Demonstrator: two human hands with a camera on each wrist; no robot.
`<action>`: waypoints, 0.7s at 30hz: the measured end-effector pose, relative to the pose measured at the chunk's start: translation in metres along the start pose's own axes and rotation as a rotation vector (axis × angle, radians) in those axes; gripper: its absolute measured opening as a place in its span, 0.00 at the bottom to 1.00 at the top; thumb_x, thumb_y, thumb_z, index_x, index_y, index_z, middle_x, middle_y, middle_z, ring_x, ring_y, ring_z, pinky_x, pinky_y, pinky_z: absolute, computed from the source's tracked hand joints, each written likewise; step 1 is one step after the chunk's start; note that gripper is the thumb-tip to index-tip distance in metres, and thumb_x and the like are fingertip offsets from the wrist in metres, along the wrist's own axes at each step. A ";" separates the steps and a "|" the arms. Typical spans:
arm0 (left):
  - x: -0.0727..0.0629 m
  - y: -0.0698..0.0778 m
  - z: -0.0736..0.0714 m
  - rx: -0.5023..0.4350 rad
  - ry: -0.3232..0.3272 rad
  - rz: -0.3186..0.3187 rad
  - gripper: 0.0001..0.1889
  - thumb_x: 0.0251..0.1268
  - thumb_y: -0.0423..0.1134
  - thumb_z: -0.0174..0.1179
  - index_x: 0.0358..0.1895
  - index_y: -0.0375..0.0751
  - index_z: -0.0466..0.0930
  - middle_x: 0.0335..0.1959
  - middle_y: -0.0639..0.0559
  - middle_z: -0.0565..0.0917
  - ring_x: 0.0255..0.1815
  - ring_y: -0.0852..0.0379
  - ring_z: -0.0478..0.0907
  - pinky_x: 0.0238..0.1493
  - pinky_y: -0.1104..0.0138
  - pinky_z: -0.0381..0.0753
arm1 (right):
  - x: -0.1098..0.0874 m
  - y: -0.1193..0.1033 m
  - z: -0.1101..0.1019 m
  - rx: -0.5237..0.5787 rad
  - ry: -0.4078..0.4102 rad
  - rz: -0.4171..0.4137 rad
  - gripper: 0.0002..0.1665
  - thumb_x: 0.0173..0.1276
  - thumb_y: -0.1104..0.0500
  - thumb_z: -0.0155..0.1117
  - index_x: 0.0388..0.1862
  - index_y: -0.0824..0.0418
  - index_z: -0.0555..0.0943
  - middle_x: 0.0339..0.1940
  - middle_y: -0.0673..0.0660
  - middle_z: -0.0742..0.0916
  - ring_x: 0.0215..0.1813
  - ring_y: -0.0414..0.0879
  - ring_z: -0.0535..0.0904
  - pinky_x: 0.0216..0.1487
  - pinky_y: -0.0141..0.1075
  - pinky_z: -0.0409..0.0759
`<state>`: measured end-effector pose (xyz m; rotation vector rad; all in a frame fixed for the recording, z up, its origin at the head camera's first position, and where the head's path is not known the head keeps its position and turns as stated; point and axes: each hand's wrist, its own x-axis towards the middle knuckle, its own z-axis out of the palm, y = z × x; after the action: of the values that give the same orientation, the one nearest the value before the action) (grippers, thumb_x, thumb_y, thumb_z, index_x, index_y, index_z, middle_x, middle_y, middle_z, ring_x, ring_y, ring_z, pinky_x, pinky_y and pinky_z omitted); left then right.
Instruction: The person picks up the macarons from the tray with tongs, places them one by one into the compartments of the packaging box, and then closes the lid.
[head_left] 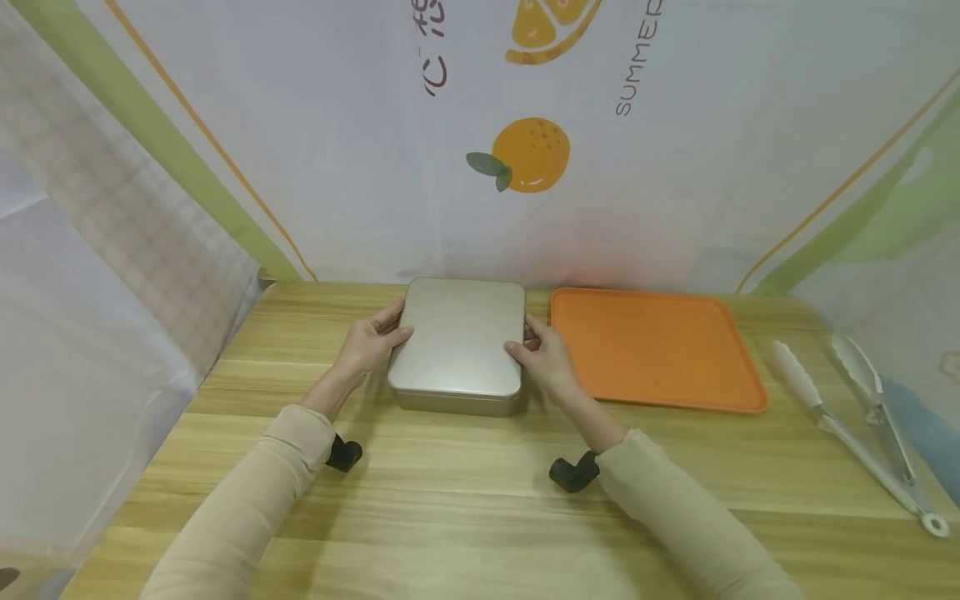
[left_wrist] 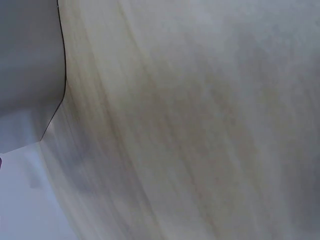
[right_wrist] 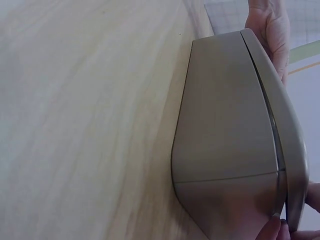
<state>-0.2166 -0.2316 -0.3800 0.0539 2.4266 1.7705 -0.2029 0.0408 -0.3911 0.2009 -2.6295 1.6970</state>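
Observation:
A silver rectangular tin (head_left: 457,404) stands on the wooden table, its lid (head_left: 459,333) on top. My left hand (head_left: 367,343) holds the lid's left edge, thumb on the top and fingers down the side. At the opposite edge, my right hand (head_left: 546,357) pinches the lid with its thumb on top. A dark gap shows between lid and body in the right wrist view, wider near the right fingertips (right_wrist: 270,229). The left wrist view catches only part of the tin's side (left_wrist: 30,55); the left hand is almost wholly out of it.
An orange tray (head_left: 660,350) lies right of the tin. Farther right are white-tipped tongs (head_left: 862,433), spread apart. Black wrist fittings (head_left: 573,473) sit under both forearms. A fruit-print curtain (head_left: 360,167) hangs along the table's back edge.

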 end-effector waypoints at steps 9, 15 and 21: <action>0.000 -0.003 0.001 -0.012 -0.016 -0.004 0.32 0.70 0.35 0.53 0.73 0.40 0.51 0.74 0.46 0.54 0.74 0.50 0.53 0.71 0.62 0.59 | -0.002 0.000 0.002 0.034 0.023 -0.009 0.31 0.65 0.65 0.63 0.66 0.68 0.68 0.44 0.63 0.80 0.42 0.49 0.74 0.43 0.33 0.75; 0.002 -0.004 0.003 -0.020 -0.006 -0.010 0.32 0.70 0.35 0.53 0.73 0.40 0.51 0.74 0.46 0.54 0.74 0.51 0.53 0.71 0.62 0.58 | -0.002 0.001 0.002 0.065 0.023 0.000 0.30 0.65 0.65 0.62 0.66 0.67 0.69 0.44 0.63 0.80 0.42 0.49 0.73 0.42 0.32 0.74; 0.003 -0.006 0.005 -0.014 0.004 -0.015 0.31 0.70 0.34 0.53 0.73 0.39 0.52 0.74 0.46 0.54 0.74 0.51 0.53 0.71 0.62 0.58 | 0.000 0.005 0.003 0.090 0.027 -0.008 0.27 0.65 0.66 0.62 0.63 0.67 0.71 0.43 0.63 0.80 0.39 0.46 0.71 0.38 0.29 0.72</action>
<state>-0.2187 -0.2286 -0.3870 0.0307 2.4107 1.7820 -0.2031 0.0401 -0.3966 0.1874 -2.5319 1.8044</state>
